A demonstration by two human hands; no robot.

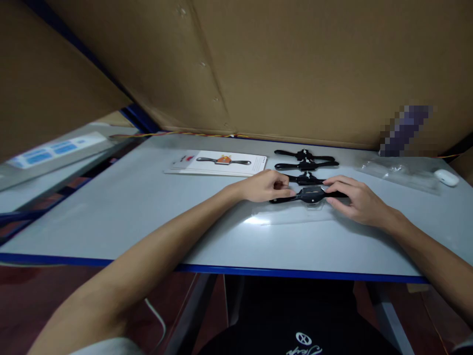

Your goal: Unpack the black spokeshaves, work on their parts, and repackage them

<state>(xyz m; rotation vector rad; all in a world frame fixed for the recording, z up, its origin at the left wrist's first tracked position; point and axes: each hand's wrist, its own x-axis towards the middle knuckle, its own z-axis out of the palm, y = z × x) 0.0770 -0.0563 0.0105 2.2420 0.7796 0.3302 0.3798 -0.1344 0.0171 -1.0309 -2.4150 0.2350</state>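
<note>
A black spokeshave (312, 195) lies nearest me, with its flat middle body facing up. My left hand (263, 186) pinches its left handle, fingers curled. My right hand (356, 199) has thumb and fingers closed around the right handle, close to the body. Beneath this tool a clear plastic piece (264, 216) shows on the grey table (155, 217). Three more black spokeshaves sit in a row behind: one close behind (307, 179), another farther back (306, 165), and the farthest one (303, 155). My fingers partly hide the nearer handles.
Left of the tools is a stack of printed cards (218, 163) picturing a spokeshave. Clear plastic packaging (401, 172) and a white earbud case (445, 177) are at the right. A cardboard wall (295, 74) closes the back, with a red-yellow wire (185, 132) along its foot.
</note>
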